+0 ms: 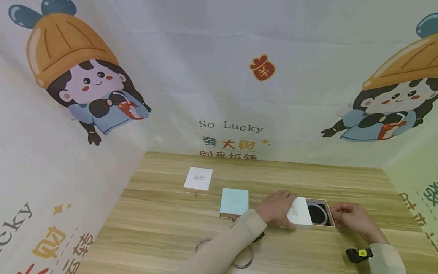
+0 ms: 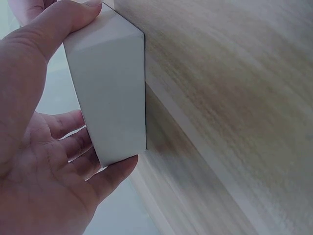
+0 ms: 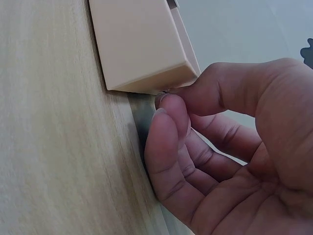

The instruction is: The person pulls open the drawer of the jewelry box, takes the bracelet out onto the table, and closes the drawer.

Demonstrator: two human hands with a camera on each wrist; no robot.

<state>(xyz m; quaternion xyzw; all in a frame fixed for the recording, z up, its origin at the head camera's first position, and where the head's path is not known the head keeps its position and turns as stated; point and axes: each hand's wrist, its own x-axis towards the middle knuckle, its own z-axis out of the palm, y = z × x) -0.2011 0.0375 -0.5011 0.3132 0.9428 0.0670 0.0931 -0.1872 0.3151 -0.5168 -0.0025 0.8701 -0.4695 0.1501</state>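
Note:
A white drawer-style jewelry box sits at the right of the table, its drawer [image 1: 330,214] partly out of the sleeve [image 1: 302,213]. A pale bangle [image 1: 326,215] lies in the drawer around a black pad [image 1: 316,215]. My left hand [image 1: 278,207] grips the sleeve from its left end, thumb and fingers on opposite edges in the left wrist view. At the drawer's outer end, my right hand [image 1: 356,220] pinches with thumb and fingertips; what lies between them is mostly hidden. The right wrist view shows the drawer's tan outside [image 3: 142,44].
Left of the hands stand a mint-green box [image 1: 234,201] and, farther back, another white box [image 1: 198,179]. Two rings that look like bangles [image 1: 252,255] lie near the front, partly behind the left sleeve. Printed cloth walls [image 1: 291,133] border the wooden table [image 1: 154,213].

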